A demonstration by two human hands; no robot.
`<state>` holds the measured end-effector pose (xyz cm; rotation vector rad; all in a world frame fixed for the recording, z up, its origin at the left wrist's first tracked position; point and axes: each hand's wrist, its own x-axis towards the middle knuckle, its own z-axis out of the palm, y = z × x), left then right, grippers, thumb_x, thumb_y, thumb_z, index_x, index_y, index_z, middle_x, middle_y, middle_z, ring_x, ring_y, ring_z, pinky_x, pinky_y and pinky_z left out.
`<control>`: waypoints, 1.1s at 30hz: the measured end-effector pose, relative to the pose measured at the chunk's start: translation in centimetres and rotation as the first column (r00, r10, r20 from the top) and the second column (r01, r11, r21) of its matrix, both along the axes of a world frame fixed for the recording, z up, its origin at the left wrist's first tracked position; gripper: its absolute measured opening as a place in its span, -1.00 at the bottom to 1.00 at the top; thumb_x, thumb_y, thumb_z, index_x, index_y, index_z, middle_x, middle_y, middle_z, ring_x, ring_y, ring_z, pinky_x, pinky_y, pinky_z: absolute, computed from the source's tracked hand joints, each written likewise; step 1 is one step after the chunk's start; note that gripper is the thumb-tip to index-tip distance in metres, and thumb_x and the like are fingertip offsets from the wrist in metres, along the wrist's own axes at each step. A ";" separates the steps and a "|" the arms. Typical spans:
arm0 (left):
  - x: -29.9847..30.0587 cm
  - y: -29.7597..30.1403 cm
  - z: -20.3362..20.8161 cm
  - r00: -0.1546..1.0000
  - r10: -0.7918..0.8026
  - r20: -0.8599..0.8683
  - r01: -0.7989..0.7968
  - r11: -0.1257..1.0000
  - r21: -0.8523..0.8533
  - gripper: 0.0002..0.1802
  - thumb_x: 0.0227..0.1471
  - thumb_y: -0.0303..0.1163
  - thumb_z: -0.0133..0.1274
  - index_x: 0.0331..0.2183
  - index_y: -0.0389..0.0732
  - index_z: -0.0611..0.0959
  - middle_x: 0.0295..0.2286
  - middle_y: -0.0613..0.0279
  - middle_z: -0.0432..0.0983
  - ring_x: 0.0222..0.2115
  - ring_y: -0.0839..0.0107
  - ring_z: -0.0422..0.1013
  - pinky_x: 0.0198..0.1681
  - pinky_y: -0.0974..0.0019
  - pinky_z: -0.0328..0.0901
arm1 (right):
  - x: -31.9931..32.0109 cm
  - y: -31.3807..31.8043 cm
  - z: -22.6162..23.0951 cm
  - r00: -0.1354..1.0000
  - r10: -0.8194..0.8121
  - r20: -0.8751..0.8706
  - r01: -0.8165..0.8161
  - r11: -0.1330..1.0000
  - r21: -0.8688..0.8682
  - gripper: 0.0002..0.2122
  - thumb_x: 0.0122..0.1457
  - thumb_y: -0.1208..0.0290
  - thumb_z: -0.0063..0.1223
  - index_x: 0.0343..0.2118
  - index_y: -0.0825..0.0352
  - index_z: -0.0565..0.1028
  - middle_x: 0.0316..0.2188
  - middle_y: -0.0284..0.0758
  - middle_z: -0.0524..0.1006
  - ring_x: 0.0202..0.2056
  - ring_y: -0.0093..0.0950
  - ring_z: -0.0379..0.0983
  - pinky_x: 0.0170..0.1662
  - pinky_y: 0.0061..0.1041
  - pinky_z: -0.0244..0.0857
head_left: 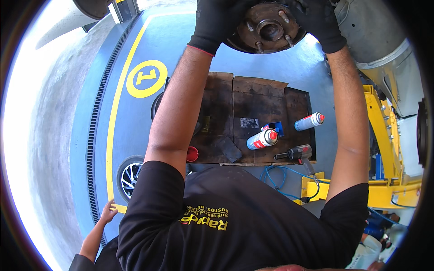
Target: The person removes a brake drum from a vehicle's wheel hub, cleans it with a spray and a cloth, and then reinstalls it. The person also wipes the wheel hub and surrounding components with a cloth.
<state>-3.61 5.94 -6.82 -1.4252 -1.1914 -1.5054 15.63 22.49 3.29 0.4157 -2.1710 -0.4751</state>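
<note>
At the top of the head view, a rusty brown wheel hub with several studs and a round hollow centre is held between my raised arms. My left hand, in a black glove, is at the hub's left side; its fingers merge into the dark area and run out of the picture. On the other side my right hand, gloved alike, has its fingers bent in toward the hub's upper right edge. What they grip is cut off by the frame's top.
Below lies stained cardboard holding a spray can, a second spray can, a small blue box, an impact wrench and a red lid. A yellow lift stands right. Another person's hand shows lower left, near a wheel.
</note>
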 end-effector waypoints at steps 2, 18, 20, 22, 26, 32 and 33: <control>0.1 0.0 0.1 1.000 -0.001 0.010 0.001 1.000 0.000 -0.61 -0.07 -0.45 0.39 -0.11 -0.12 0.82 -0.27 0.18 0.63 -0.14 0.13 0.48 -0.01 0.11 0.40 | 0.0 0.0 0.2 1.000 0.006 -0.003 -0.006 1.000 0.009 -0.74 0.03 0.48 0.35 -0.18 0.31 0.64 -0.17 -0.19 0.59 -0.09 -0.15 0.57 -0.03 -0.20 0.49; 0.2 0.5 0.3 1.000 -0.015 0.026 0.014 1.000 0.017 -0.69 -0.05 -0.45 0.41 -0.18 -0.17 0.79 -0.33 0.17 0.62 -0.19 0.13 0.47 -0.06 0.11 0.39 | 0.2 -0.5 0.9 0.999 0.010 0.039 -0.009 0.999 -0.034 -0.82 0.07 0.42 0.35 -0.27 0.32 0.64 -0.23 -0.20 0.60 -0.15 -0.17 0.58 -0.06 -0.19 0.47; 0.3 0.4 0.3 0.999 -0.016 0.033 0.015 1.000 0.020 -0.67 -0.03 -0.44 0.40 -0.15 -0.18 0.78 -0.33 0.15 0.62 -0.18 0.12 0.48 -0.05 0.11 0.39 | 0.1 -0.1 0.8 0.999 0.024 0.030 -0.023 0.999 -0.027 -0.82 0.06 0.43 0.35 -0.28 0.32 0.63 -0.23 -0.19 0.60 -0.15 -0.16 0.58 -0.07 -0.18 0.48; 0.4 0.5 0.3 0.999 -0.021 0.038 0.020 1.000 0.019 -0.65 -0.01 -0.43 0.38 -0.12 -0.20 0.77 -0.32 0.14 0.62 -0.18 0.11 0.48 -0.05 0.10 0.39 | 0.0 0.7 0.5 0.999 0.047 0.021 -0.047 0.999 -0.026 -0.82 0.06 0.44 0.36 -0.28 0.33 0.63 -0.23 -0.18 0.61 -0.16 -0.15 0.58 -0.07 -0.18 0.48; 0.4 0.4 0.2 0.998 -0.028 0.052 0.027 0.999 0.026 -0.62 0.03 -0.41 0.36 -0.07 -0.22 0.75 -0.32 0.11 0.63 -0.18 0.10 0.50 -0.04 0.09 0.40 | -0.1 0.1 0.8 0.998 0.056 0.025 -0.056 0.998 -0.006 -0.80 0.03 0.46 0.37 -0.27 0.34 0.63 -0.23 -0.18 0.61 -0.17 -0.14 0.57 -0.08 -0.17 0.48; 1.5 -6.2 4.1 0.996 -0.079 -0.050 0.040 0.844 -0.534 -0.38 0.20 -0.27 0.27 0.25 -0.17 0.55 -0.37 0.00 0.67 -0.32 0.08 0.56 -0.14 0.10 0.43 | 0.4 1.5 0.4 0.999 0.018 0.041 -0.020 0.999 0.032 -0.82 0.04 0.50 0.32 -0.27 0.35 0.62 -0.25 -0.15 0.60 -0.18 -0.11 0.56 -0.09 -0.16 0.47; 3.3 -14.4 8.3 0.962 -0.051 -0.267 -0.196 0.550 -0.812 -0.30 0.23 -0.23 0.25 0.34 -0.12 0.47 -0.41 -0.01 0.67 -0.40 0.10 0.57 -0.19 0.13 0.44 | -0.4 0.7 1.0 0.997 0.078 0.013 -0.078 0.996 0.036 -0.82 0.04 0.50 0.32 -0.27 0.35 0.62 -0.26 -0.15 0.60 -0.18 -0.11 0.56 -0.09 -0.16 0.47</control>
